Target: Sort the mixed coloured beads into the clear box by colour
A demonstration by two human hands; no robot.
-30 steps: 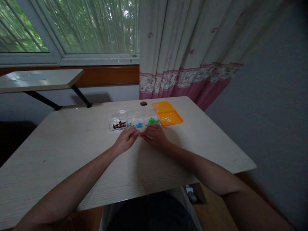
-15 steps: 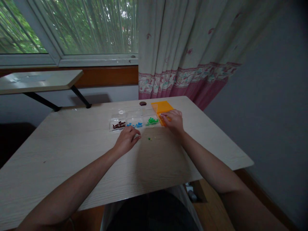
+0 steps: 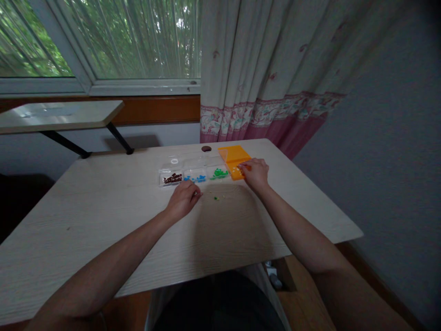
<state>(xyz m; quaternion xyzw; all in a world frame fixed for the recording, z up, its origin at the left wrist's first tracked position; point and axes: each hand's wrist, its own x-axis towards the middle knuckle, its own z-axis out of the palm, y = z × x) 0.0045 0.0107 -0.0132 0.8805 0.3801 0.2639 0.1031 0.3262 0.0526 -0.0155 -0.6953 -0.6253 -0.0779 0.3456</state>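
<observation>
My left hand (image 3: 183, 198) rests on the table (image 3: 103, 207) with its fingers curled together; whether they hold anything is hidden. Just right of it a few tiny green and pale beads (image 3: 217, 198) lie loose on the tabletop. My right hand (image 3: 255, 173) reaches over the orange tray (image 3: 233, 155), fingers bent down into its pale beads. Left of the tray stand clear boxes of brown beads (image 3: 171, 178), blue beads (image 3: 195, 177) and green beads (image 3: 218, 174).
A round hole (image 3: 206, 148) pierces the table behind the boxes. A curtain (image 3: 268, 73) hangs at the back right beside a window. A second tabletop (image 3: 58, 113) stands at the back left. The table's right corner (image 3: 358, 232) meets a grey wall.
My right hand left my left hand at the table's middle and moved right and away, onto the orange tray. Small beads now show where the hands met. The left hand stayed put.
</observation>
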